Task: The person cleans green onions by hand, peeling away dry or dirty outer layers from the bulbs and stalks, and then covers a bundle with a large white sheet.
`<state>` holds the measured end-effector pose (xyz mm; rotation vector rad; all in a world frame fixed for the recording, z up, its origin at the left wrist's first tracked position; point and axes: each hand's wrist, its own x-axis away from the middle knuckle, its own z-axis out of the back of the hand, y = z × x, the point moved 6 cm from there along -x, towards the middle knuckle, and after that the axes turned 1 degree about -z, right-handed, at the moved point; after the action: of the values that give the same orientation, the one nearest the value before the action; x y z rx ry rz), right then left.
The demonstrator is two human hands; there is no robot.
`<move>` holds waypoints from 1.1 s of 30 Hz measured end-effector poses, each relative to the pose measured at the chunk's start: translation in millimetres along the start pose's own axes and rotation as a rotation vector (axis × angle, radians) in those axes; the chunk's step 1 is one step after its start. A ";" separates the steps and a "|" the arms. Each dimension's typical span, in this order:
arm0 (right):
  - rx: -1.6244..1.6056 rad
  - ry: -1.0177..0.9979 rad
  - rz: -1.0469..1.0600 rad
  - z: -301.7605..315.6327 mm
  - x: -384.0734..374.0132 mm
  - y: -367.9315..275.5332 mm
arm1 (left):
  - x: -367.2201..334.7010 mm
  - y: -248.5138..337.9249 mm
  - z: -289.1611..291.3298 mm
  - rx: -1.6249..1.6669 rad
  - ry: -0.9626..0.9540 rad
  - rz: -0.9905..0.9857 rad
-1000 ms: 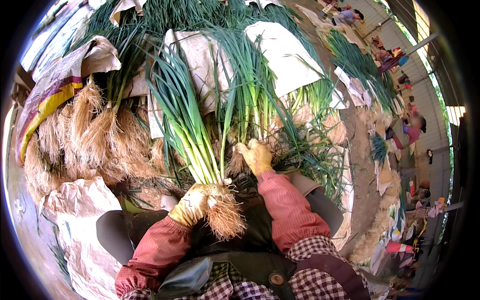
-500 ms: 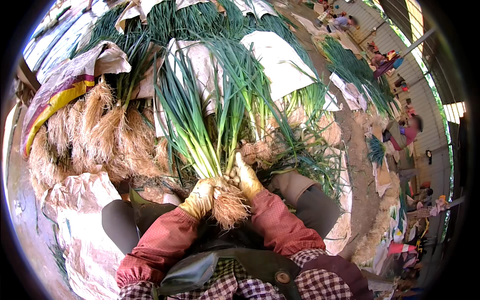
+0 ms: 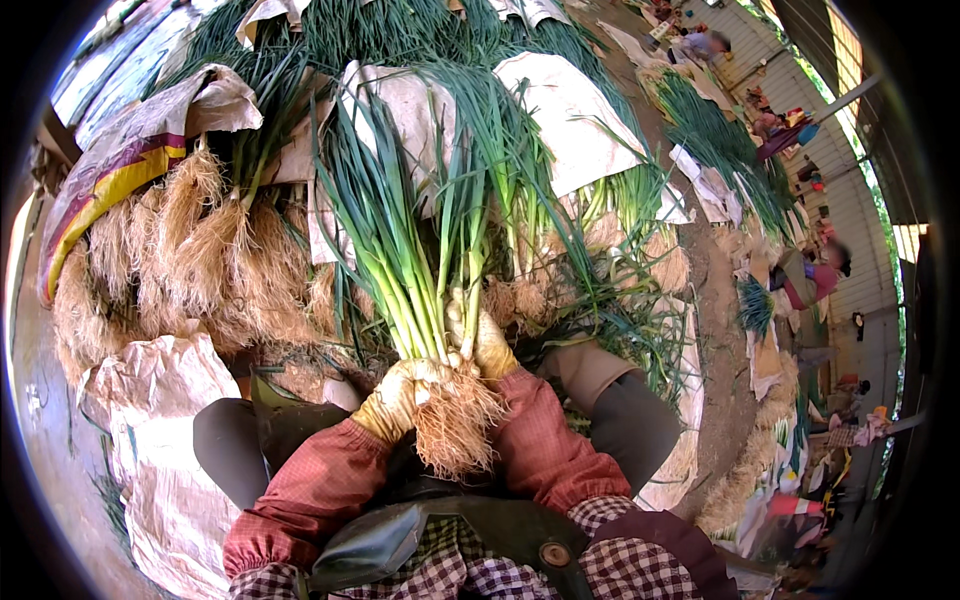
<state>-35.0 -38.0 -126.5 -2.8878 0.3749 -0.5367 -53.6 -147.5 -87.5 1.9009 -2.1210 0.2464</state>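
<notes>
My left hand (image 3: 390, 400), in a yellowed work glove, is closed around the lower ends of a bunch of green onions (image 3: 405, 300) with long dark green leaves and pale stalks. Below the grip the bunch's tangled, tan roots (image 3: 458, 425) hang toward my lap. My right hand (image 3: 490, 345), gloved alike, is wrapped around the stalks on the bunch's right side. Some of its fingers are hidden behind them. The leaves spread away from me over a pale sheet (image 3: 400, 110).
More green onions with bushy roots (image 3: 200, 260) lie in a heap at the left, partly under a striped sack (image 3: 120, 190). A white cloth (image 3: 575, 120) covers others ahead. Loose leaves (image 3: 620, 310) lie at the right. Crumpled sacking (image 3: 165, 440) is by my left knee. People sit farther right.
The bunch's roots have come slightly lower and nearer to me. My right hand has shifted behind the stalks on the right, whose lower ends now show more.
</notes>
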 end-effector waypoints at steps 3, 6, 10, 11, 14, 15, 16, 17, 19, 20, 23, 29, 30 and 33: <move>0.459 0.080 -0.083 13.9 -4.4 14.8 | 0.7 7.6 2.9 -0.062 0.031 -0.058; 0.346 0.038 -0.136 62.6 12.4 34.9 | -5.9 4.8 -3.2 -0.085 0.036 0.003; 0.531 0.058 0.004 103.8 21.3 31.9 | -16.6 3.6 22.1 -0.241 0.139 -0.030; 0.894 0.210 0.168 92.2 18.4 3.3 | -11.1 9.8 22.8 -0.484 0.213 -0.046; 0.646 0.449 0.081 32.4 10.1 -59.0 | -10.0 6.6 34.6 -0.269 0.231 -0.087; 0.750 0.410 0.134 24.3 3.0 -75.8 | -17.9 4.0 37.1 -0.353 0.231 -0.085; 1.068 0.533 0.200 13.7 -3.4 -85.0 | -21.8 5.2 40.2 -0.433 0.246 -0.100; 1.385 0.657 0.268 0.9 -5.2 -91.0 | -23.7 6.1 43.6 -0.513 0.260 -0.116; 1.582 0.701 0.317 -44.9 9.2 -84.4 | -17.2 7.3 40.9 -0.514 0.419 -0.132; 1.818 0.600 0.452 -38.0 4.5 -87.3 | -17.3 10.7 42.8 -0.641 0.494 -0.118; 1.425 0.423 0.423 -63.0 20.5 -52.3 | -15.5 12.8 55.3 -0.739 0.596 -0.141; 0.974 0.561 1.171 -127.3 125.8 -119.6 | -20.8 8.5 48.0 -0.452 0.379 -0.094; 0.960 0.644 1.146 -101.4 136.3 -142.6 | -28.9 15.1 48.5 -0.639 0.312 -0.106; 0.516 0.718 0.487 -4.9 104.1 -107.7 | -22.4 2.8 13.7 -0.230 0.175 -0.065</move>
<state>80.1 35.0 -64.1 -1.9373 0.8511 -1.3217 -55.6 -130.2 -107.4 1.7441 -1.8826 0.1422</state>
